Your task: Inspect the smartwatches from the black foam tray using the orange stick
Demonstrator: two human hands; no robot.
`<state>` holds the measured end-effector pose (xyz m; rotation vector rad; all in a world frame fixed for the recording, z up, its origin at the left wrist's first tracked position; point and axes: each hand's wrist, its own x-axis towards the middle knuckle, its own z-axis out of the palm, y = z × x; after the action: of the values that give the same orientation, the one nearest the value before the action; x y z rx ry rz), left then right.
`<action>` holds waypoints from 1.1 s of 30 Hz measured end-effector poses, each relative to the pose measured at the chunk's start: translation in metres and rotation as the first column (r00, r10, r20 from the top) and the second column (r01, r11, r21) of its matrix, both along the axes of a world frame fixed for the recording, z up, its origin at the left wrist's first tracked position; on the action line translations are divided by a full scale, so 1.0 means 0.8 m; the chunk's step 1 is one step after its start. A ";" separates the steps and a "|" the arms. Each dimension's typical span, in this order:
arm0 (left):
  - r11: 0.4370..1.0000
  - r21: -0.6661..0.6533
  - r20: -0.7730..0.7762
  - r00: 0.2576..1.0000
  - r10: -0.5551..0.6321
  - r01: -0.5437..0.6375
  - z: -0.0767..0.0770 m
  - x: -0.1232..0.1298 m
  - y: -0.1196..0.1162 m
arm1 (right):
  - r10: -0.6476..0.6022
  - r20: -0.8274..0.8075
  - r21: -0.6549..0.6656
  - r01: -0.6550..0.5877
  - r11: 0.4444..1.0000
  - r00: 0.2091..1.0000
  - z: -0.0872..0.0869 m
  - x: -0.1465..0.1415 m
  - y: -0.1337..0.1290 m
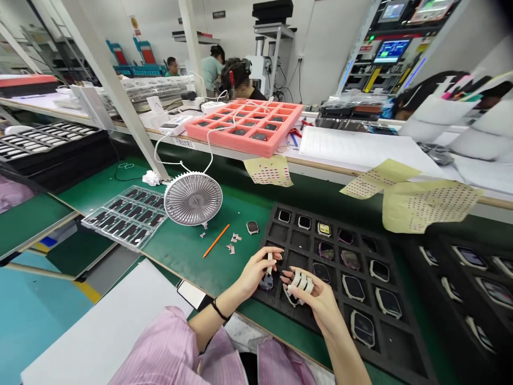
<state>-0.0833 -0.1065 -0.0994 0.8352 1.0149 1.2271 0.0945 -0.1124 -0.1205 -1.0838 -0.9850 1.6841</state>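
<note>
While the left hand (pixel 256 271) pinches a white tab (pixel 269 262) on a dark watch case (pixel 266 282) below its fingertips, the right hand (pixel 318 302) curls closed around white clips (pixel 300 282); the black foam tray (pixel 267 235) beyond the fingers has many pockets holding cases, others empty.

This is a work room in a factory, where people put small gadgets together by hand. Long benches have green mats (pixel 180 251) on top. On them sit black foam trays (pixel 395 334) with rows of little watch-like things. A pink foam tray (pixel 280 133) has small square holes with dark parts inside. A machine with bright screens (pixel 385 59) stands at the back. Another worker (pixel 211 69) stands further along, and a pink striped work coat (pixel 160 347) shows up close.
</note>
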 end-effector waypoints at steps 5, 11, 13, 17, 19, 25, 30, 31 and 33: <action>0.999 0.033 -0.084 0.996 -0.011 0.013 -0.004 -0.002 0.000 | 0.023 -0.019 0.006 -0.023 1.000 1.000 0.000 -0.001 -0.002; 0.960 0.274 -0.380 0.923 0.058 0.052 0.010 -0.013 0.034 | -0.012 0.046 0.072 0.009 0.997 0.999 0.032 0.011 0.010; 0.923 0.379 -0.434 0.894 0.111 0.070 0.019 -0.011 0.058 | -0.010 0.085 0.125 -0.001 0.992 0.996 0.051 0.017 0.029; 0.884 0.460 -0.522 0.830 0.197 0.079 0.022 0.006 0.110 | -0.025 0.123 0.236 -0.005 0.972 0.992 0.076 0.015 0.086; 0.893 0.441 -0.569 0.796 0.205 0.085 0.015 0.016 0.127 | -0.048 0.137 0.242 0.014 0.970 0.989 0.074 0.007 0.114; 0.901 0.420 -0.614 0.765 0.193 0.110 -0.014 0.021 0.139 | -0.090 0.143 0.213 0.058 0.975 0.986 0.034 -0.011 0.151; 0.900 0.410 -0.643 0.747 0.171 0.147 -0.024 0.017 0.139 | -0.079 0.123 0.195 0.054 0.979 0.989 0.016 -0.005 0.148; 0.900 0.408 -0.647 0.744 0.167 0.153 -0.025 0.016 0.139 | -0.080 0.118 0.191 0.057 0.980 0.990 0.015 -0.004 0.147; 0.899 0.407 -0.653 0.740 0.162 0.161 -0.027 0.016 0.140 | -0.088 0.110 0.187 0.066 0.980 0.990 0.012 -0.003 0.148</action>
<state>-0.0705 0.0057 -0.1209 1.7359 1.3249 1.1863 0.0921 0.0063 -0.1105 -1.0942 -1.1350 1.4503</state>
